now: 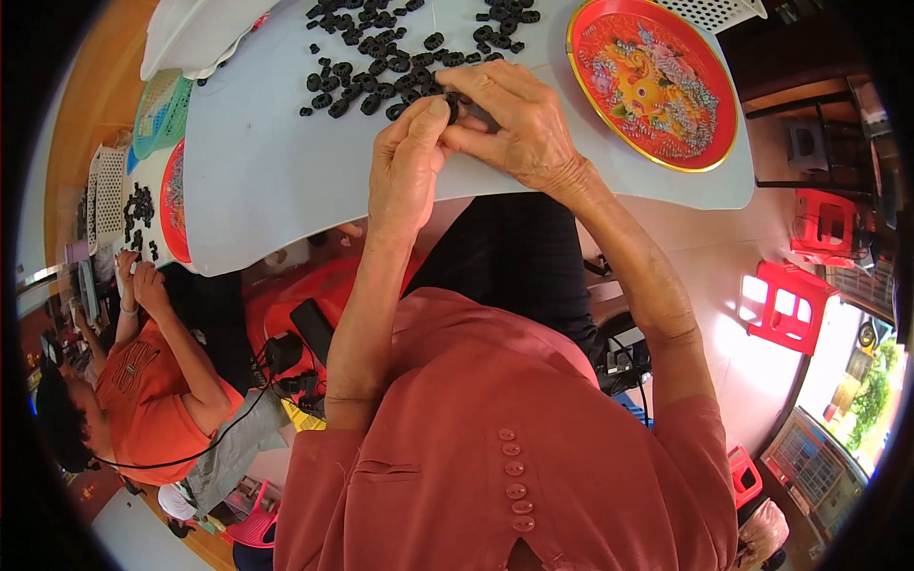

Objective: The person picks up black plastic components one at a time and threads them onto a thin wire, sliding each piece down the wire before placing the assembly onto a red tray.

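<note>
Over the near part of the table, my two hands meet at a small black plastic cord lock part [452, 108]. My left hand [409, 157] is closed, its thumb and fingertips pinching the part from the left. From the other side, my right hand [514, 124] is also closed on it with bent fingers. A dark grey piece [481, 117] shows under the right fingers; its kind is hard to make out. Just beyond my hands lies a loose heap of similar black cord lock parts [371, 71]. Right of them, a round red tray [592, 105] with a gold rim holds many tiny silvery pieces, possibly springs.
The pale table [276, 181] curves in front of me. White containers [181, 38] and a green basket [164, 112] stand at its left. A co-worker in an orange shirt [157, 390] handles small parts there. Red stools [788, 306] stand on the floor to the right.
</note>
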### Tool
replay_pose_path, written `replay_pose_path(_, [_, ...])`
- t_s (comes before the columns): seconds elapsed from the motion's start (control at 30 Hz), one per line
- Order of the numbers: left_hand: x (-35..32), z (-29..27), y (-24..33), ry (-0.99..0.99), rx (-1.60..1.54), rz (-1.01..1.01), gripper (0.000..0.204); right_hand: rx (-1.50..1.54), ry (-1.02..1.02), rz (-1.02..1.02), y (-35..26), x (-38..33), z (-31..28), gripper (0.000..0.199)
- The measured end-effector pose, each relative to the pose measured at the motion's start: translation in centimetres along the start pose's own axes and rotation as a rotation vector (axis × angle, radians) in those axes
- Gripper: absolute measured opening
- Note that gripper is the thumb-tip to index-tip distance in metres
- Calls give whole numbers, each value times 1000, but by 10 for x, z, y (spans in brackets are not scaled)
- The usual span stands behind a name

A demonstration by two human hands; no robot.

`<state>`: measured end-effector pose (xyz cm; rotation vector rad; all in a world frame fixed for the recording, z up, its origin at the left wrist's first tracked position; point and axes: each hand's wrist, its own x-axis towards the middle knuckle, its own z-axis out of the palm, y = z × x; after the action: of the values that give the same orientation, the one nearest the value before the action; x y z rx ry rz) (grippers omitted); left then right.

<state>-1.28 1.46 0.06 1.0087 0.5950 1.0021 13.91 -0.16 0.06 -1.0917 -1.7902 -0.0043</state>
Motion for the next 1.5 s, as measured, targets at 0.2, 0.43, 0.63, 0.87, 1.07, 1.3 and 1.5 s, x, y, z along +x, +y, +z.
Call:
replay_pose_path(0.2, [0,-5,1,-30,27,-79,31,10,-13,-8,2,-3,1,40])
replay_pose_path(0.43, [1,-5,-4,56,9,-53,30,-98,14,-95,1,-2,1,44])
replay_pose_path(0.63, [3,-10,2,-37,10,-110,27,18,-23,-19,2,-5,1,43])
replay_pose_path(0.87, [0,-8,16,-9,258,-51,23,189,-50,73,-4,3,-7,37])
replay_pose_path(1.07, [-4,-6,20,-69,776,125,22,293,-32,167,0,2,-6,22])
replay_pose_path(1.3, [-5,-7,18,-101,837,131,22,359,-47,213,2,1,-6,14])
replay_pose_path(1.5, [-5,-2,11,-22,839,208,19,359,-10,198,2,0,-4,14])
